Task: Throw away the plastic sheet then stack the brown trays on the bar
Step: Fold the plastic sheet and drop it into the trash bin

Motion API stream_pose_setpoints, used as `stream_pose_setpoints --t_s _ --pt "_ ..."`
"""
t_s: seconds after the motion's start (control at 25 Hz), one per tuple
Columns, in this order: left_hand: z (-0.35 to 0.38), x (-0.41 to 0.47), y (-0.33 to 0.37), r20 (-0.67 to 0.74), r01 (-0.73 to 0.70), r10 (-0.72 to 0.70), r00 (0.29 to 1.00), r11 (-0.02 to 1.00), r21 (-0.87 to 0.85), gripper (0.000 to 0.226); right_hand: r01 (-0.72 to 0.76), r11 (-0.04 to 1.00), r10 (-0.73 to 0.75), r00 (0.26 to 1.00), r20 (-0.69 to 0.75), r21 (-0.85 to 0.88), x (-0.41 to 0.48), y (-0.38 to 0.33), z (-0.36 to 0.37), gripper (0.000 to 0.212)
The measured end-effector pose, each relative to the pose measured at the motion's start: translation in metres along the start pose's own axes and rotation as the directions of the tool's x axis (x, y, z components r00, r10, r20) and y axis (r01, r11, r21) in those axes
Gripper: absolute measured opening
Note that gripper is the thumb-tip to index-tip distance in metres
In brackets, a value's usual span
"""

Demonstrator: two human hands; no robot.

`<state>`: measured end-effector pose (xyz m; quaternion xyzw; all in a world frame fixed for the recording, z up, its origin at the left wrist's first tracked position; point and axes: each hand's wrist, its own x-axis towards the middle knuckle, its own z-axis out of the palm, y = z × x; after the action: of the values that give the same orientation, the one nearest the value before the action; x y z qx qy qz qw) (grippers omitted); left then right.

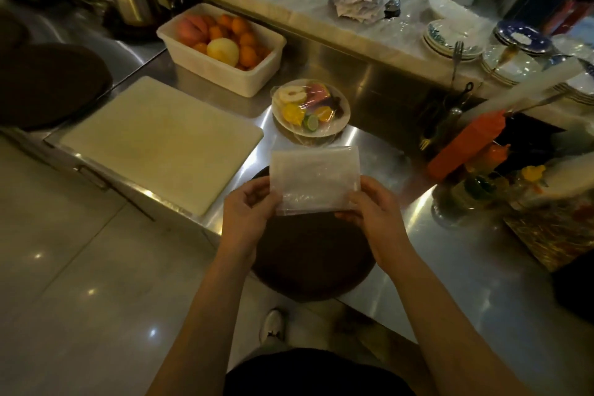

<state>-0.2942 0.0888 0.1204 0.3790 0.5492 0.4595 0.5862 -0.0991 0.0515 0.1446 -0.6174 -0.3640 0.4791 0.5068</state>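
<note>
Head view, near to far:
- Left hand (249, 210) and right hand (374, 214) both pinched shut on the bottom corners of the plastic sheet (315, 178), folded into a flat rectangle and held up off the counter.
- Sheet looks thin, limp, very light and likely slippery; judgement: a corner pinch works while it is folded, but bunching it in one fist would be safer for carrying to a bin. No bin in sight.
- Directly under the hands, a brown tray (313, 262) lies at the counter's (450, 254) near edge, partly overhanging it.
- Second brown tray (48, 85) sits at the far left, well apart from the first.
- Cutting board (164, 141) between them; wrapped fruit plate (310, 109) just beyond the sheet; fruit tub (221, 48) behind that.
</note>
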Motion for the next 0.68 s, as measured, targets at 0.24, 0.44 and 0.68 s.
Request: stream_pose_setpoints --t_s 0.24,0.44,0.68 --pt "-0.032 -0.034 0.000 -0.253 -0.067 0.053 0.966 0.997 -0.047 0.025 0.076 0.978 -0.026 0.970 0.243 -0.196 0.002 0.002 0.020 0.021" --pt "-0.050 -0.098 -0.013 -0.460 -0.113 0.095 0.883 0.993 -0.013 0.030 0.141 0.961 -0.002 0.865 0.501 -0.239 -0.011 0.004 0.040 0.027" --pt "-0.066 -0.201 -0.063 -0.737 -0.094 0.017 0.676 0.994 -0.063 0.032 0.180 0.963 0.030 0.665 0.746 -0.200 -0.055 0.033 0.067 0.027"
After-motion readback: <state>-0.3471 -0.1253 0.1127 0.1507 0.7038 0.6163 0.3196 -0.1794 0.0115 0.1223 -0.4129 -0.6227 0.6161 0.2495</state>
